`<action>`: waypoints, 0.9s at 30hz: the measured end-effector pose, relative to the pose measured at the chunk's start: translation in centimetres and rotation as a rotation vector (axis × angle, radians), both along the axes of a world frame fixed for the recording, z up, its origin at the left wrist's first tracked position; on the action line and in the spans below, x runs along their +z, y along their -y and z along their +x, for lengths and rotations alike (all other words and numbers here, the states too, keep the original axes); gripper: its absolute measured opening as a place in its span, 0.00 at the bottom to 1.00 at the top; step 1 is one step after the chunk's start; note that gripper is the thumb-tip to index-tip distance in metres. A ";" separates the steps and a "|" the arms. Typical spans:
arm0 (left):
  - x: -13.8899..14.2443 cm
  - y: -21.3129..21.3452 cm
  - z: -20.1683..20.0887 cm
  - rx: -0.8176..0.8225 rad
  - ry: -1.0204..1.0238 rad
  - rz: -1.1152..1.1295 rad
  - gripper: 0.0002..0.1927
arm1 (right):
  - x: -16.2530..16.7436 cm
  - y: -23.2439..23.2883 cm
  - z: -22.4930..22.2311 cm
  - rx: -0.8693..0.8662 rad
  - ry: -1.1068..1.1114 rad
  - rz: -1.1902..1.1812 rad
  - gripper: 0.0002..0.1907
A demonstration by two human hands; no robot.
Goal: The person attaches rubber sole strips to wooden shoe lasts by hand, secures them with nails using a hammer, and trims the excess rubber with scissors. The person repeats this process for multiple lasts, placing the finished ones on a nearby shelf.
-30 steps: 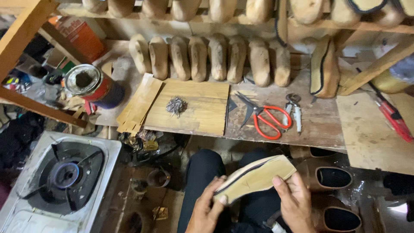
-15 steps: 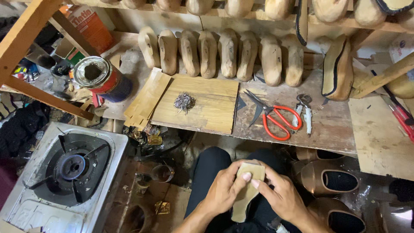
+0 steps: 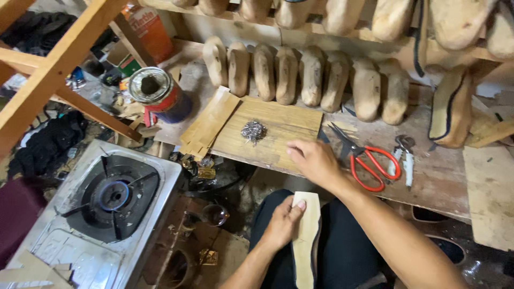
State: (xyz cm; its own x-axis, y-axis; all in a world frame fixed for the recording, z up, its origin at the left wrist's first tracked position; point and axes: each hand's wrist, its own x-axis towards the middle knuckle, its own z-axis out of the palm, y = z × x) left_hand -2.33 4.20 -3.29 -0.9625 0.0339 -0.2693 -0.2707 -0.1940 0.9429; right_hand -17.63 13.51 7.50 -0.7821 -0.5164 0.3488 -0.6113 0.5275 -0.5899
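Left hand (image 3: 281, 222) grips sole (image 3: 306, 241) on lap | right hand (image 3: 316, 160) empty, fingers loose, over board (image 3: 278, 128) near tacks (image 3: 253, 130) | no tack picked up yet, scissors (image 3: 369, 163) untouched

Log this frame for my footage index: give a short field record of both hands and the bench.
left hand: holds pale insole on lap
right hand: over wooden board, nothing held
on board: heap of small nails
right of board: red-handled scissors
behind: row of wooden shoe lasts
left: open tin can, gas stove
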 end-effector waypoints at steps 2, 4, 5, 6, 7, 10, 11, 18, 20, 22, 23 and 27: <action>-0.4 0.0 -0.1 -0.015 0.019 -0.022 0.20 | -1.2 2.7 -2.2 0.024 -0.041 -0.032 0.12; -0.4 0.1 -0.4 -0.010 -0.025 0.018 0.20 | -1.9 4.5 -3.7 0.061 -0.056 0.000 0.11; -0.4 0.2 -0.4 -0.009 -0.043 0.039 0.20 | -2.2 5.3 -4.1 0.079 -0.058 0.018 0.11; -0.2 0.3 -0.5 -0.013 -0.035 0.042 0.20 | -2.5 6.1 -4.5 0.119 -0.088 0.014 0.11; -0.1 0.4 -0.5 -0.017 -0.029 0.047 0.20 | -2.8 7.0 -4.9 0.159 -0.119 0.012 0.12; 0.3 0.5 -0.4 -0.036 -0.006 0.011 0.20 | -3.2 8.4 -5.5 0.198 -0.150 0.076 0.09; 0.4 0.5 -0.4 -0.042 0.003 -0.008 0.20 | -3.3 8.6 -5.7 0.198 -0.150 0.110 0.08; 0.9 0.5 -0.5 -0.040 -0.053 -0.022 0.20 | -1.7 8.1 -6.3 0.168 0.008 0.159 0.08; 1.0 0.5 -0.5 -0.045 -0.050 -0.020 0.21 | -0.8 8.1 -6.1 0.047 0.182 0.098 0.10; 1.0 0.5 -0.6 -0.047 -0.067 -0.024 0.21 | 0.2 8.0 -5.9 0.003 0.300 0.054 0.11; 1.1 0.4 -0.6 -0.050 -0.075 -0.027 0.21 | 0.8 7.8 -5.8 -0.021 0.361 0.032 0.11; 1.4 0.3 -0.6 -0.057 -0.044 -0.056 0.20 | 2.4 7.7 -5.8 -0.079 0.668 -0.087 0.10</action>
State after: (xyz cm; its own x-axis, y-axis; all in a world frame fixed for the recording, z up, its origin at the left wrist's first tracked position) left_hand -2.96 3.85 -1.91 -0.9704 0.0748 -0.2297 -0.2376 -0.1257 0.9632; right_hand -23.42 5.79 9.86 -0.8784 -0.4410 -0.1842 -0.0629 0.4888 -0.8701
